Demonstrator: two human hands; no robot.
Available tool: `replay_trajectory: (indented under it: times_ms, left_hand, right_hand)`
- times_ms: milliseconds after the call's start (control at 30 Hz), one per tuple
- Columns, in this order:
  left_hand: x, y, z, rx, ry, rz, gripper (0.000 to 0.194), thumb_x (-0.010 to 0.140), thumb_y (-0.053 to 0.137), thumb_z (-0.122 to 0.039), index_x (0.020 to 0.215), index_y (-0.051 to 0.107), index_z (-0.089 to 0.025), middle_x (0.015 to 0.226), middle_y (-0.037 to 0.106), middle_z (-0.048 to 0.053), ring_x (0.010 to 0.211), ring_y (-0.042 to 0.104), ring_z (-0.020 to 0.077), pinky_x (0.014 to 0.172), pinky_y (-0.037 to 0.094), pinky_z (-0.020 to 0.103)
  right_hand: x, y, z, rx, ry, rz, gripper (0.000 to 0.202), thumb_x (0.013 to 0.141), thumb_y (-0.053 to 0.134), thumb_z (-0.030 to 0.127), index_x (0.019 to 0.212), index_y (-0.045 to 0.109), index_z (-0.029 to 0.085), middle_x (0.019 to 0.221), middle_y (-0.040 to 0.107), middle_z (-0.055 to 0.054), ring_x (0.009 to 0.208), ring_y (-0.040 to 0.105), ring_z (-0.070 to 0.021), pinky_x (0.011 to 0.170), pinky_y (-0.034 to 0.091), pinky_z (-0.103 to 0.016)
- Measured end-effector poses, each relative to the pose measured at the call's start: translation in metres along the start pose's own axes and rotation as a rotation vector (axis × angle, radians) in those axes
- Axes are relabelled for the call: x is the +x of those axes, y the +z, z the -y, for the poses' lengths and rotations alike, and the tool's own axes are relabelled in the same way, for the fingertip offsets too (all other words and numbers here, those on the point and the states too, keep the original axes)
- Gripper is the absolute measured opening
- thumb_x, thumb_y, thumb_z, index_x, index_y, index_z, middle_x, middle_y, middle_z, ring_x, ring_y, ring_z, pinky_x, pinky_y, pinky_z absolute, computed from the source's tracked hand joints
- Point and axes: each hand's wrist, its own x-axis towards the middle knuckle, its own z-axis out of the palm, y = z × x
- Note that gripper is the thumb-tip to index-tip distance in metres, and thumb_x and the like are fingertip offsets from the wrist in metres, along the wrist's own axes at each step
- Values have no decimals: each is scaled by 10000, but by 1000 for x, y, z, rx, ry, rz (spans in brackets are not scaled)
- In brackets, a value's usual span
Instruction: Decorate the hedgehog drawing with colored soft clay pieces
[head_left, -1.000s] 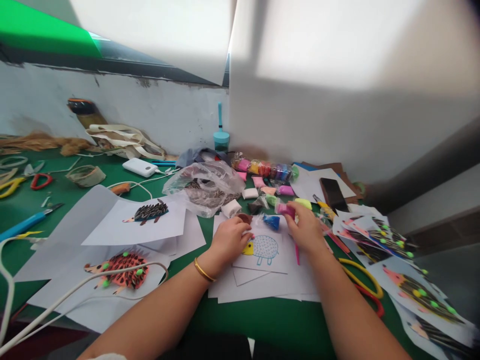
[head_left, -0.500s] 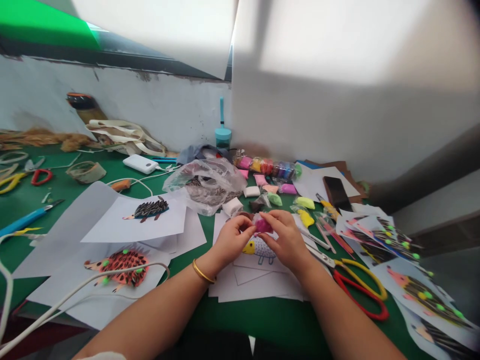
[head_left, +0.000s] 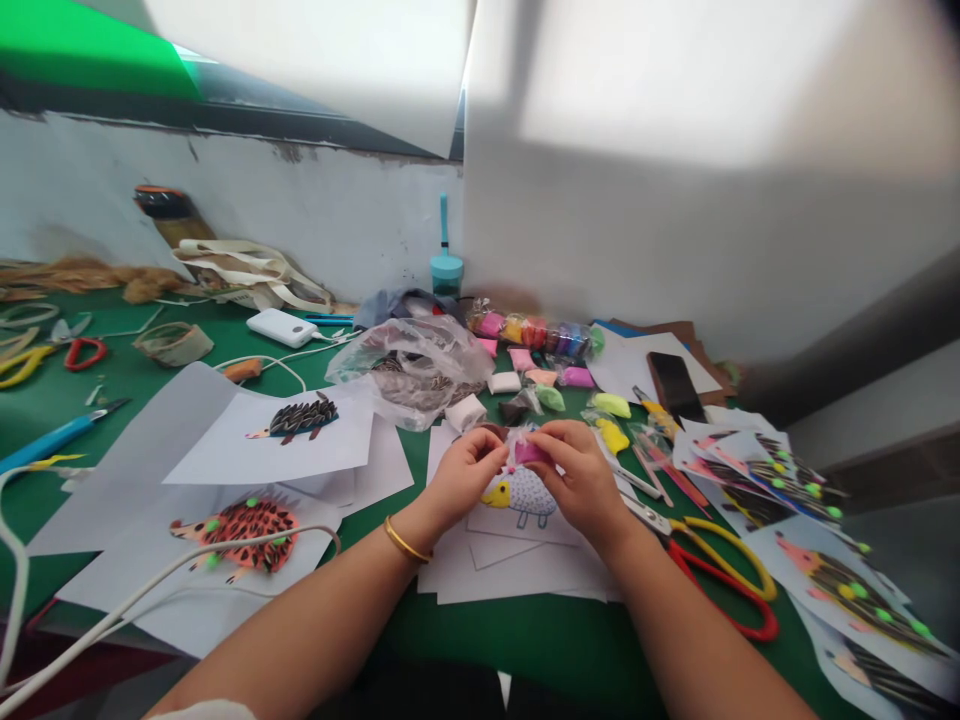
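A small packet of magenta modelling clay (head_left: 531, 452) in clear wrap is held over the papers in front of me. My right hand (head_left: 581, 478) pinches it between thumb and fingers. My left hand (head_left: 469, 470) is closed, its thumb and fingertips at the left edge of the clear wrap. Just under the fingertips shows a tiny magenta bit (head_left: 511, 469); whether it is held or lies on the picture I cannot tell. Below is a hedgehog picture (head_left: 527, 500) with a yellow face and a dotted white body, partly covered by my hands.
Large scissors (head_left: 720, 575) lie right of my right forearm. Behind my hands are several clay packets (head_left: 577, 377) and a plastic bag of seeds (head_left: 412, 375). Finished hedgehog pictures (head_left: 247, 535) lie left, others right. A white cable (head_left: 142, 600) crosses the left side; a phone (head_left: 675, 385) lies back right.
The magenta clay packet has turned and shifted slightly right with my right hand. My left fingertips have drawn a little away from it, uncovering the yellow face and the tiny magenta bit.
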Motion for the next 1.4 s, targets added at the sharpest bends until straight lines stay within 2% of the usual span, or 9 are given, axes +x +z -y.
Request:
replay_trajectory:
  times_ms: [133,233,300,467,700,833,1167,1300,1400]
  left_hand:
    - [-1,0,4,227,211,-134,31,834,606,-193,808,592,-190,824,613,13,772,570,146,682,480,263]
    - [-2,-1,5,289,326,-132,114,871,594,-160,921,684,-208,944,638,45,902,594,168,786,505,291]
    - [-2,-2,4,294,349,-126,123,889,617,-194,953,719,-220,940,633,47,913,600,173,826,507,309]
    - [0,-5,4,254,320,-128,69,867,682,-246,877,747,-223,867,627,30,869,606,172,822,504,315]
    - [5,-6,8,158,190,-80,63,797,740,-255,767,742,-200,805,644,30,791,604,173,713,481,304]
    - [5,-5,7,163,214,-105,108,783,733,-240,699,693,-185,764,634,23,773,587,172,712,463,308]
    - [3,-5,6,169,194,-95,105,835,653,-243,748,648,-183,797,617,23,792,568,170,707,438,291]
    - [2,-4,4,150,244,-139,114,863,616,-259,774,626,-188,827,596,24,794,550,169,733,431,298]
    - [2,-4,2,78,212,-180,178,904,575,-313,774,592,-193,841,592,29,814,547,176,756,425,307]
  right_hand:
    - [0,3,2,15,-20,15,213,940,594,293,1122,691,238,1054,638,-85,1021,567,-235,908,489,-415]
    - [1,5,3,24,-15,24,194,947,586,302,1097,695,245,1040,643,-83,1011,574,-238,900,493,-424]
    - [1,5,3,33,-21,29,186,946,592,298,1092,695,243,1032,645,-84,999,575,-237,886,496,-424]
    - [2,6,5,57,-46,54,167,940,609,277,1084,689,247,1019,643,-76,969,571,-226,855,499,-406]
    - [1,7,7,46,-60,77,137,934,618,264,1050,681,226,1003,641,-74,961,566,-225,857,489,-399]
    - [1,7,7,40,-53,76,121,935,615,264,1027,681,219,1001,644,-76,964,568,-224,857,490,-393]
    - [0,6,5,59,-52,79,128,936,611,260,1045,667,225,1012,640,-74,974,566,-225,861,492,-392]
    - [-1,6,4,65,-48,87,142,925,623,266,1054,666,224,1020,638,-75,978,566,-225,861,494,-384]
    - [-1,6,1,51,-31,92,156,924,620,277,1063,666,225,1032,634,-79,979,565,-227,862,497,-381]
